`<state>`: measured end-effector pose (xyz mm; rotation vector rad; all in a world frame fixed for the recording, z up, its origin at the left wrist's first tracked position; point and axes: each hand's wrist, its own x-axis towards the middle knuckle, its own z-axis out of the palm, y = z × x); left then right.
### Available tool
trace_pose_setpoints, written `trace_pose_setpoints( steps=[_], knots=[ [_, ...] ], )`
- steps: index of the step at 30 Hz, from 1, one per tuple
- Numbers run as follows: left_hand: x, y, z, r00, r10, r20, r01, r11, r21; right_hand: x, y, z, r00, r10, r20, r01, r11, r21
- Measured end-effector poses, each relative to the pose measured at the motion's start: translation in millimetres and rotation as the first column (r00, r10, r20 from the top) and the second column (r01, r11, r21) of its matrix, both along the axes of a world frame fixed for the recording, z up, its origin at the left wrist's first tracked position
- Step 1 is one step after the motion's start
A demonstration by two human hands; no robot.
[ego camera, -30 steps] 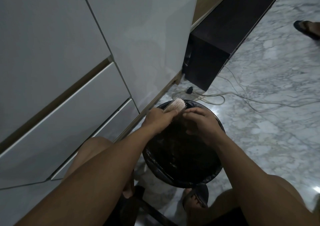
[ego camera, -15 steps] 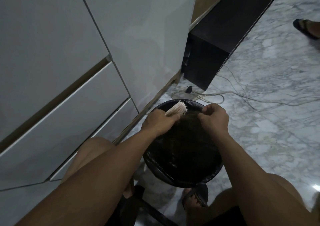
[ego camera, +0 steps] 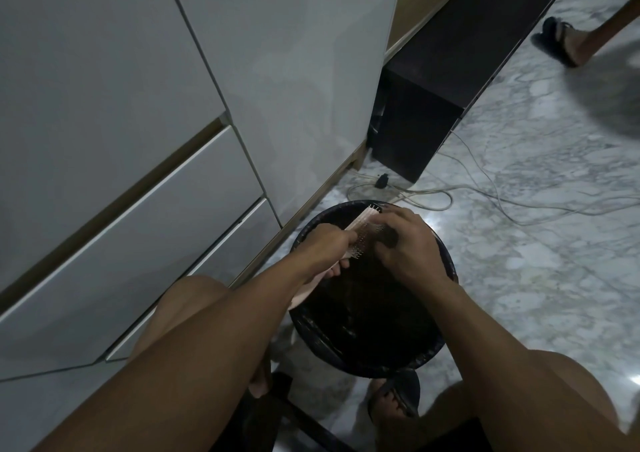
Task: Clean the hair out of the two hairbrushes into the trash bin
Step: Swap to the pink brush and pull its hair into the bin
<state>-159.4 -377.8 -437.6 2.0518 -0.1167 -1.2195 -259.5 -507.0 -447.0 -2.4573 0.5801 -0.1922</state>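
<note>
Since half a second ago the right hand is brought back onto the bristles of the hairbrush, gripped by the left hand over the trash bin, where hair is best pinched near the roots.

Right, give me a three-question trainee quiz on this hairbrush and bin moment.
1. True or false: the hairbrush is held over the trash bin.
2. Which hand grips the brush handle? A) left hand B) right hand
3. Fill in: the right hand's fingers work at the brush's ____.

Key: 1 true; 2 A; 3 bristles.
</note>
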Motion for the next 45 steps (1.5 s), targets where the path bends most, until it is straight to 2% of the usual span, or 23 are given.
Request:
trace_pose_setpoints(
  steps=[5, 10, 13, 16, 19, 21, 24, 26, 28, 32, 35, 37, 41, 45],
  knots=[
    [2.1, -1.2, 0.1, 0.999, 0.016, 0.032, -0.015, 0.999, -0.043, 0.1, -6.4, 3.5, 0.994, -0.079, 0.069, 0.085, 0.992, -0.091],
    [3.4, 3.4, -3.7, 0.996, -0.017, 0.092, 0.020, 0.999, -0.033, -0.5, -22.1, 11.6, 0.933, -0.339, -0.124, 0.337, 0.941, -0.040],
    [1.6, 2.1, -6.2, 0.997, -0.023, 0.070, 0.026, 0.999, -0.047, -2.0, -27.6, 10.6, 0.902, -0.404, -0.151, 0.407, 0.913, -0.011],
    [0.6, -2.7, -6.0, 0.999, 0.004, 0.033, -0.002, 0.999, -0.035, -1.8, -25.2, 5.7, 0.952, -0.295, -0.083, 0.301, 0.950, 0.077],
    [1.0, -6.1, -0.8, 0.998, 0.057, -0.027, -0.058, 0.998, -0.028, -1.2, -16.8, 3.2, 1.000, 0.002, 0.021, -0.005, 0.990, 0.142],
    [0.9, -7.7, 2.7, 0.993, 0.087, -0.077, -0.091, 0.995, -0.044, 0.2, -11.8, 3.8, 0.994, 0.108, 0.034, -0.110, 0.989, 0.101],
    [-1.0, -8.3, 4.3, 0.985, 0.115, -0.126, -0.123, 0.991, -0.061, 1.2, -9.0, 1.9, 0.984, 0.138, 0.110, -0.138, 0.990, -0.006],
    [-1.0, -7.6, 3.4, 0.986, 0.111, -0.124, -0.120, 0.990, -0.069, 1.4, -10.4, 4.9, 0.989, 0.064, 0.133, -0.063, 0.998, -0.014],
    [1.1, -6.2, 2.3, 0.988, 0.108, -0.111, -0.118, 0.990, -0.080, 1.9, -13.0, 8.7, 0.990, -0.105, 0.094, 0.104, 0.994, 0.017],
    [5.8, -5.0, 2.2, 0.995, 0.084, -0.054, -0.088, 0.992, -0.091, -0.7, -23.8, 10.3, 0.930, -0.368, 0.009, 0.366, 0.926, 0.088],
    [6.1, -5.3, 3.7, 0.995, 0.082, -0.055, -0.087, 0.992, -0.091, -3.2, -31.8, 9.0, 0.885, -0.466, 0.000, 0.463, 0.879, 0.116],
    [4.6, -5.3, 6.1, 0.994, 0.087, -0.072, -0.094, 0.991, -0.094, -2.4, -30.8, 8.6, 0.918, -0.397, -0.014, 0.395, 0.906, 0.154],
    [5.0, -7.6, 7.2, 0.989, 0.112, -0.100, -0.125, 0.984, -0.125, -0.6, -15.7, 11.4, 0.995, -0.102, 0.003, 0.097, 0.953, 0.288],
    [5.2, -6.7, 4.2, 0.991, 0.114, -0.064, -0.122, 0.985, -0.125, -0.2, -7.6, 2.0, 0.994, 0.087, 0.062, -0.096, 0.982, 0.162]
  ],
)
